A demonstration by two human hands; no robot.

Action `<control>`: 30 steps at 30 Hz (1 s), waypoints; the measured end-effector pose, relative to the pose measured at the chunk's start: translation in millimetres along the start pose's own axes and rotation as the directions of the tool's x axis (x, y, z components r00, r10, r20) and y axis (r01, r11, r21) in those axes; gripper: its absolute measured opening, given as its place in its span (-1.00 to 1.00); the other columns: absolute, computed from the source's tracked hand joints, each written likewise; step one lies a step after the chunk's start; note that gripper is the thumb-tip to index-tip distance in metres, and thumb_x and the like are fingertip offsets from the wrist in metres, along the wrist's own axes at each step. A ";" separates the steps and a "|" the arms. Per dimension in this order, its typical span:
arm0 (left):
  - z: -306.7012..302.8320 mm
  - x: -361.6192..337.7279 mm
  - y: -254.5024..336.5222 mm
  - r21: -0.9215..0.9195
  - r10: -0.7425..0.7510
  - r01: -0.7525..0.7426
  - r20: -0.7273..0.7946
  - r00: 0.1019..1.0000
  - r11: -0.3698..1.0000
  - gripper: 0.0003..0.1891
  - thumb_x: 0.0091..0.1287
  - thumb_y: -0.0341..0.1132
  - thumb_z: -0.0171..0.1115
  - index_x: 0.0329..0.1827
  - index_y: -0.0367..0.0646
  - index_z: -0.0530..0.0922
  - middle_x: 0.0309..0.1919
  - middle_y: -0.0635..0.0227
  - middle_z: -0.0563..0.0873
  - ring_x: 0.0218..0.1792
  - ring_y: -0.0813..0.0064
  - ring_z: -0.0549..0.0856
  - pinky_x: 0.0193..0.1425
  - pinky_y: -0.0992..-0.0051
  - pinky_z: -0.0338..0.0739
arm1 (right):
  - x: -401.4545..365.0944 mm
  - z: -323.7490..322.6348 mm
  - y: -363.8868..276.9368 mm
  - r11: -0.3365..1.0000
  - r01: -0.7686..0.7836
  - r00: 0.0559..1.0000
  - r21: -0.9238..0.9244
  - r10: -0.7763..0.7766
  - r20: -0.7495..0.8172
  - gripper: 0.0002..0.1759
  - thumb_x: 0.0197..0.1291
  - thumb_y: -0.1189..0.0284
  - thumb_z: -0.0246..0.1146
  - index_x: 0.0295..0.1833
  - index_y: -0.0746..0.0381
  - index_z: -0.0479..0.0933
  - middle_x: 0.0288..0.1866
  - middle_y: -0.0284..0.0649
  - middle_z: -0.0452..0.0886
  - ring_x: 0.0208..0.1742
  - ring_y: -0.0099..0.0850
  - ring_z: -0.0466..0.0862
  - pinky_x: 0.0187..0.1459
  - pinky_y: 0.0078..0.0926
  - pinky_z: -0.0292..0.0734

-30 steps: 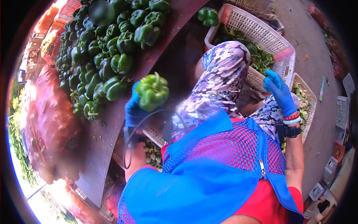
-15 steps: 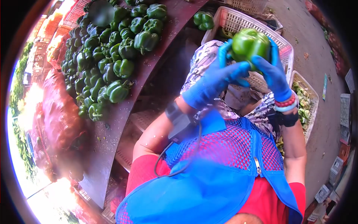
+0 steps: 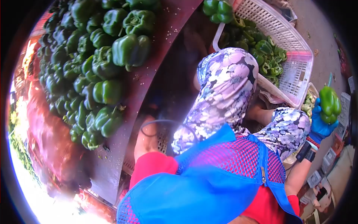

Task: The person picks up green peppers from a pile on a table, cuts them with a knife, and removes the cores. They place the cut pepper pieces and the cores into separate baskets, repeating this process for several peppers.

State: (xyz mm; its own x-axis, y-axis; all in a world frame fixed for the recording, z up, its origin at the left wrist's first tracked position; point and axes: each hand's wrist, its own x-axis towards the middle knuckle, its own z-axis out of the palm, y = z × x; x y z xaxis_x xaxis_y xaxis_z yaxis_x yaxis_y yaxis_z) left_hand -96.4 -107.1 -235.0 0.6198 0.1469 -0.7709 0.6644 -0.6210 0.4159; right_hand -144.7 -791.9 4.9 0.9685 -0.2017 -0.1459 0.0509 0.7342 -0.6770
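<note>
A green bell pepper (image 3: 330,105) is in my right hand (image 3: 323,125), which wears a blue glove and is held out at the far right. The gloved fingers wrap round the pepper from below and its left side. My left forearm (image 3: 144,143) reaches into the dark space beside the table edge, and the hand itself is lost in shadow. Many whole green bell peppers (image 3: 106,91) are heaped on the dark red table (image 3: 147,80) at left. Another green pepper (image 3: 218,11) sits by the near corner of the white crate (image 3: 298,56).
Inside the crate lie green pepper pieces (image 3: 266,61). Behind the pepper heap is a large red mesh sack (image 3: 48,138). My knees in flowered trousers (image 3: 227,82) are between table and crate. Several grey crates (image 3: 328,160) stand along the right edge.
Both hands held the pepper together before. My right hand has carried it out to the far right, while the left has let go and dropped toward the table's underside. The view has shifted.
</note>
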 end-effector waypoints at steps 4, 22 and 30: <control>17.3 -7.0 -27.1 0.243 -0.085 0.067 0.064 0.994 0.968 -0.79 0.51 -0.18 0.19 -0.07 -0.13 0.61 -0.46 0.47 0.64 -0.61 0.61 0.54 -0.56 0.55 0.39 | 1.1 2.0 4.1 0.997 0.033 0.988 0.070 -0.022 -0.152 0.15 -0.05 0.34 0.61 0.62 0.19 0.10 0.64 0.08 0.07 0.54 0.25 0.19 0.37 0.13 0.44; 6.5 19.8 -0.8 0.092 0.045 -0.066 0.212 0.976 0.994 -0.73 0.50 -0.16 0.23 0.07 -0.16 0.60 -0.40 0.40 0.70 -0.59 0.68 0.55 -0.56 0.63 0.37 | 43.4 65.2 36.8 0.996 -0.001 0.987 0.087 0.015 -0.160 0.06 0.16 0.03 0.46 0.60 0.25 0.08 0.56 0.19 0.18 0.46 0.22 0.31 0.32 0.06 0.52; -67.7 -114.9 172.5 -0.733 0.437 -0.057 0.339 0.833 0.678 -0.75 0.50 -0.21 0.21 0.09 -0.16 0.54 -0.40 0.41 0.67 -0.59 0.74 0.49 -0.57 0.71 0.29 | 37.9 98.4 61.5 0.966 0.035 0.999 0.255 -0.032 -0.014 0.09 0.17 -0.10 0.41 0.59 0.29 0.11 0.55 0.23 0.20 0.44 0.20 0.35 0.38 0.10 0.44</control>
State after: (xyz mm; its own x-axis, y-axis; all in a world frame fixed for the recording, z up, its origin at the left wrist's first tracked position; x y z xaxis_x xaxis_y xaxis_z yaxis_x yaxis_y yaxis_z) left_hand -24.7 -179.0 -42.1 0.6654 -0.4102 -0.6237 0.7207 0.1353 0.6799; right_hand -80.9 -690.5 28.7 0.9628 -0.2344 -0.1342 0.1450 0.8677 -0.4754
